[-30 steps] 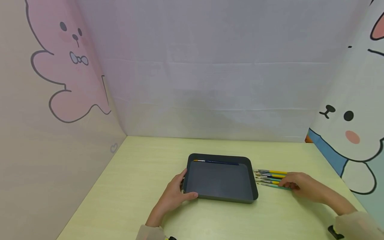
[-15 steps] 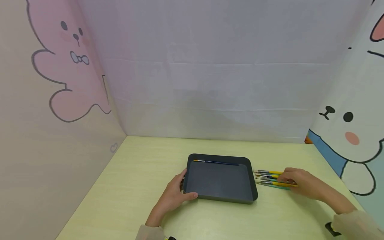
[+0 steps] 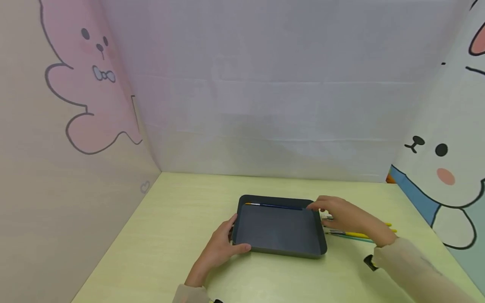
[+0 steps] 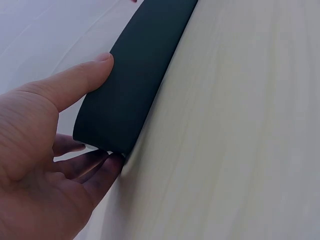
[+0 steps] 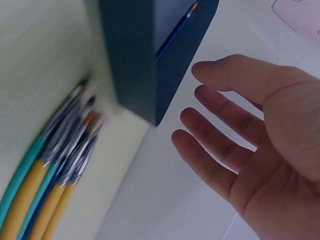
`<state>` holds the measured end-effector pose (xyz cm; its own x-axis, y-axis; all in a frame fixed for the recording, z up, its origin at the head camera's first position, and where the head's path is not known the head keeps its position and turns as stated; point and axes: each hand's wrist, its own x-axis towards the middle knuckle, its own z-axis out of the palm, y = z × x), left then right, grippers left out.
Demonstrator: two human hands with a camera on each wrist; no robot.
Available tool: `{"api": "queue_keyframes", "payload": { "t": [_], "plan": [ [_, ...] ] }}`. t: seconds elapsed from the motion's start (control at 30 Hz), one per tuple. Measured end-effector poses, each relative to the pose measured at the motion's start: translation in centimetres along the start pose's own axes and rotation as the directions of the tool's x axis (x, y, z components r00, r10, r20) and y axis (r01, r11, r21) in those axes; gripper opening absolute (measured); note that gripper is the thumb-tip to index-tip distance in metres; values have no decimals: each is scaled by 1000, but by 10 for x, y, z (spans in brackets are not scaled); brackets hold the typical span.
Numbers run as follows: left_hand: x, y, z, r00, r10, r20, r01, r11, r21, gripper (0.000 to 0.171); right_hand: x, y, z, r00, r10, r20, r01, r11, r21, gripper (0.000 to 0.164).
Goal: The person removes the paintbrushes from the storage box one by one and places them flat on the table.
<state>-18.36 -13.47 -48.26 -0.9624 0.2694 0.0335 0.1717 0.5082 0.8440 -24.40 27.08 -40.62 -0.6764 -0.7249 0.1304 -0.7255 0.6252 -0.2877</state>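
A dark grey rectangular tray (image 3: 280, 231) lies on the table, one dark blue paintbrush (image 3: 273, 206) along its far side. My left hand (image 3: 219, 245) grips the tray's near left corner. In the left wrist view its thumb (image 4: 82, 80) lies on the dark outer wall, with the other fingers curled round the end. Over the tray's far right corner is my right hand (image 3: 339, 214). The right wrist view shows its fingers (image 5: 215, 155) apart and slightly bent, holding nothing. Several paintbrushes (image 5: 47, 175) with yellow, teal and blue handles lie beside the tray, partly hidden by my right arm in the head view.
The pale yellow table (image 3: 182, 210) reaches back to a whitish cloth wall (image 3: 265, 109). A pink bear print (image 3: 94, 122) is on the left side, a white animal print (image 3: 447, 185) on the right. Tabletop lies in front of the tray and to its left.
My right hand has moved left and away from me, from the paintbrush handles to the tray's far right corner. The left hand and the tray stay in place.
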Motion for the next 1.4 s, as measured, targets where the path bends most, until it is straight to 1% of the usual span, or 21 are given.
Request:
{"api": "queue_keyframes", "payload": {
  "t": [0.13, 0.27, 0.37, 0.47, 0.63, 0.77, 0.9, 1.17, 1.4],
  "plan": [
    [1, -1, 0, 1000, -9, 3, 9, 1000, 6, 110, 26, -12, 0, 1000, -11, 28, 11, 1000, -13, 48],
    [1, -3, 0, 1000, -16, 3, 16, 1000, 16, 110, 48, -17, 4, 998, -6, 69, 6, 1000, 13, 53],
    [1, -3, 0, 1000, -19, 2, 19, 1000, 17, 110, 60, -19, 7, 995, -10, 103, 4, 998, 56, 57],
    [1, -3, 0, 1000, -21, 0, 21, 1000, 16, 109, 70, -20, 12, 992, -40, 121, 30, 996, 87, 59],
    [1, -3, 0, 1000, -18, 1, 18, 1000, 14, 109, 85, -23, 23, 987, -19, 160, 0, 993, 118, 62],
    [2, -4, 0, 1000, -15, 9, 15, 1000, 8, 109, 93, -23, 31, 982, 20, 189, -42, 993, 114, 65],
    [3, -3, 0, 1000, -13, 13, 13, 1000, 10, 109, 97, -22, 38, 978, 38, 205, -65, 990, 123, 66],
    [3, -1, 0, 1000, -10, 16, 9, 1000, 7, 108, 105, -20, 45, 975, 28, 219, -58, 990, 132, 68],
    [3, -2, 0, 1000, -12, 18, 12, 1000, 10, 108, 110, -19, 50, 968, 56, 245, -93, 985, 144, 69]
  ]
}}
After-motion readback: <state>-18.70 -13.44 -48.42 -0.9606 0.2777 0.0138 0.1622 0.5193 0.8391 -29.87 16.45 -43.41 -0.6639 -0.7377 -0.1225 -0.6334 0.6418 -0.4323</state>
